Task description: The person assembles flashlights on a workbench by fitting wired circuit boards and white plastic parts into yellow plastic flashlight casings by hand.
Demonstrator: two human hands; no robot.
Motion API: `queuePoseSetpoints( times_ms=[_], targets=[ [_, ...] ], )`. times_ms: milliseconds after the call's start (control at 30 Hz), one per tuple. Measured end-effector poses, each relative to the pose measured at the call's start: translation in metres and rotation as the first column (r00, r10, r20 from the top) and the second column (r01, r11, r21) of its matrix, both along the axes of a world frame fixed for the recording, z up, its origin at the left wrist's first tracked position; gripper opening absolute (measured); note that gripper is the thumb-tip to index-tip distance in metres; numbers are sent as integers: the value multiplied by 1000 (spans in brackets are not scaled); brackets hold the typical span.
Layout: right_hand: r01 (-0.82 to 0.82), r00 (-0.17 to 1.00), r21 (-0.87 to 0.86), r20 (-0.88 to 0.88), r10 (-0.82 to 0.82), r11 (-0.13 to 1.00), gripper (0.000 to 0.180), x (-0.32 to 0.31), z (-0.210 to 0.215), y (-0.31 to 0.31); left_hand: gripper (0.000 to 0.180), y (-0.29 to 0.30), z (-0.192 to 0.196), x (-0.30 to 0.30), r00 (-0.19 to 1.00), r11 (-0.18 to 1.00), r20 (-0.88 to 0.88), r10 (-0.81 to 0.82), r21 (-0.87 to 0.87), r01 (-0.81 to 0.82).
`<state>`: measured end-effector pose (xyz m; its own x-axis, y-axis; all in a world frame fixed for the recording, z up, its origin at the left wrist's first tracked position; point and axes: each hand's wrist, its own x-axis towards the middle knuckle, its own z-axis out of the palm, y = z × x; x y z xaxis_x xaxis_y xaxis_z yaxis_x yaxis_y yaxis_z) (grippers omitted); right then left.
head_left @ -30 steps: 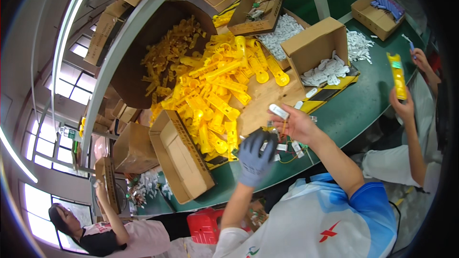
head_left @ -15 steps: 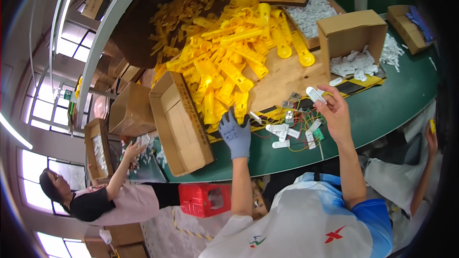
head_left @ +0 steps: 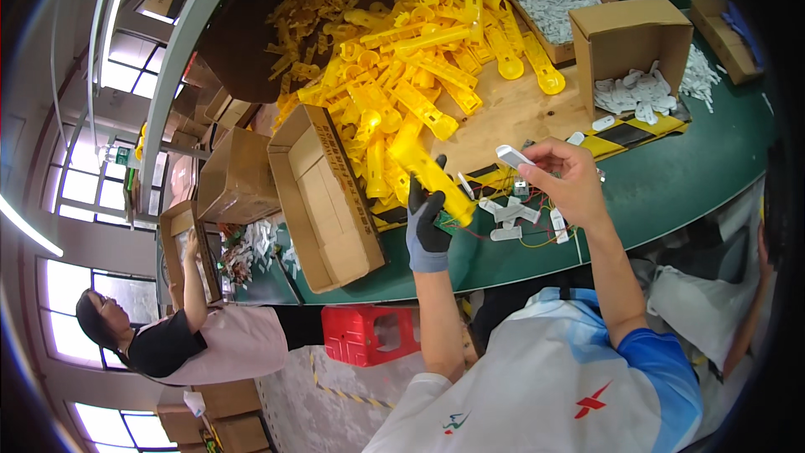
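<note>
- Head view: a worker's gloved left hand (head_left: 429,231) curls around a yellow plastic casing (head_left: 436,180), held tilted at the edge of a heap of similar casings (head_left: 411,59).
- The bare right hand (head_left: 570,180) pinches a white oblong plastic piece (head_left: 511,156) between thumb and fingers, above wired components (head_left: 521,188) on the green worktable (head_left: 671,189).
- Step in hand appears to be part handling; the next move likely calls for steady grips on both.
- An upright carton (head_left: 620,42) holds white pieces (head_left: 637,96); a large brown container (head_left: 235,42) holds small yellow parts (head_left: 319,25).
</note>
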<state>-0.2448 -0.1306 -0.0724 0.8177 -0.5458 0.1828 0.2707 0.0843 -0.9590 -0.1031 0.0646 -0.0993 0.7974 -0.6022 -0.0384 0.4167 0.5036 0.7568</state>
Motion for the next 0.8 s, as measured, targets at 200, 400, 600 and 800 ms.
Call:
queuePoseSetpoints(
  times_ms=[200,400,600,800],
  targets=[
    [-46,997,-291,46,62,955,15,1,5,14,41,-27,10,-8,921,948,239,308,7,-319],
    [167,986,-552,102,-132,817,16,10,-10,17,24,-34,15,-15,838,882,350,418,64,-467],
    [400,911,-621,185,-370,674,15,18,-21,28,20,-48,16,-36,843,865,293,450,90,-494],
    [358,921,-648,126,-369,673,13,22,-25,38,20,-51,-20,-43,861,862,22,508,-11,-508]
  ],
)
